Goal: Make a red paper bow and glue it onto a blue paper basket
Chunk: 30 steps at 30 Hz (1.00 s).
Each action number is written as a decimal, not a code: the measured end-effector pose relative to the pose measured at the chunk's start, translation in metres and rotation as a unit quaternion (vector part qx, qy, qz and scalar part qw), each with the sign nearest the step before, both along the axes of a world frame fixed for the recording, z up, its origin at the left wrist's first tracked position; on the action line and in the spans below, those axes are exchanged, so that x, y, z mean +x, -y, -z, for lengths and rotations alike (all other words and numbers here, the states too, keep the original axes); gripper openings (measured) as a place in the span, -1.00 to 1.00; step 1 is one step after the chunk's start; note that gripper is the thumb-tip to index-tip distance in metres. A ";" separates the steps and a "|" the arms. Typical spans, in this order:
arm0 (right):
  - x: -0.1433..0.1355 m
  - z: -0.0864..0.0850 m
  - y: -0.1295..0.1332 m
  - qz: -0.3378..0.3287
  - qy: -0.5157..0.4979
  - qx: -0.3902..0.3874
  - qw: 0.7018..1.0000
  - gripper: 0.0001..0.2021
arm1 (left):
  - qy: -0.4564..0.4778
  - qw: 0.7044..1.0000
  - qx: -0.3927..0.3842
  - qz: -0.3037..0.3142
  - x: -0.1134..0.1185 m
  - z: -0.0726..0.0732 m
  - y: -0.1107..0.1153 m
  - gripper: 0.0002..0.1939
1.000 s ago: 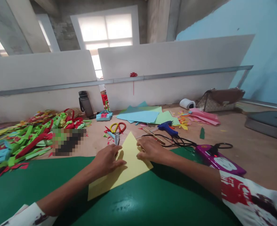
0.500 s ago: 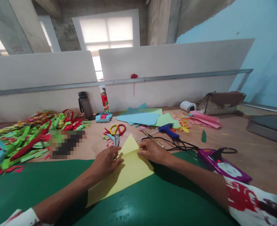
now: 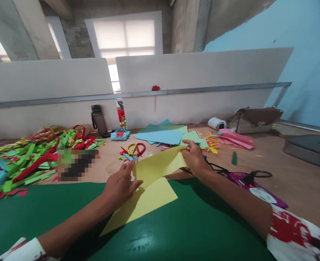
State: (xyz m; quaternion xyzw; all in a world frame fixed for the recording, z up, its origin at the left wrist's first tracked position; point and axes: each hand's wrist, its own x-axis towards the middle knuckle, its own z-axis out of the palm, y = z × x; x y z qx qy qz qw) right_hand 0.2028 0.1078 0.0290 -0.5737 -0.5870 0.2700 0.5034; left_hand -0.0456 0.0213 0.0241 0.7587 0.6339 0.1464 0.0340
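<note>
A sheet of yellow paper [image 3: 146, 204] lies at a slant on the green mat [image 3: 203, 224], its upper part lifted and curved to the right. My right hand [image 3: 195, 157] pinches the raised edge at the upper right corner between thumb and fingers. On the left side my left hand [image 3: 121, 185] grips the sheet, its thumb across the surface and its fingers along the edge. Just beyond the paper are scissors [image 3: 136, 148] with one yellow and one red handle; the raised sheet and left fingertips partly cover their blades. The glue gun behind my right hand is mostly hidden.
Coloured strips [image 3: 37, 156] are heaped at the left, near a dark bottle [image 3: 99, 121]. Blue and green sheets [image 3: 160, 134] lie behind the scissors. A purple power strip [image 3: 268, 195] with a plugged-in cord is at the right, and a handbag [image 3: 254, 119] stands farther back.
My right hand has moved right and up, pulling the paper's upper part open from a pointed fold into a curved, raised flap. My left hand has stayed nearly in place.
</note>
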 end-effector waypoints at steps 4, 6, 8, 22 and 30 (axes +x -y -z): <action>0.005 -0.002 -0.004 0.028 -0.077 -0.001 0.997 -0.36 | -0.046 0.995 0.090 -0.005 0.010 -0.003 0.014 -0.31; 0.008 -0.003 -0.007 0.041 -0.100 0.006 0.994 -0.28 | -0.062 0.991 0.109 0.033 0.017 -0.005 0.023 -0.32; 0.009 -0.002 -0.008 0.051 -0.112 0.011 0.992 -0.24 | -0.078 0.991 0.057 0.087 0.024 -0.007 0.032 -0.41; 0.013 0.012 -0.024 0.096 -0.104 0.067 0.988 -0.67 | -0.222 0.954 -0.068 0.191 0.037 -0.004 0.042 -0.83; 0.002 0.007 -0.004 -0.016 0.037 0.091 0.995 -0.78 | -0.204 0.961 -0.033 0.184 0.038 0.000 0.037 -0.71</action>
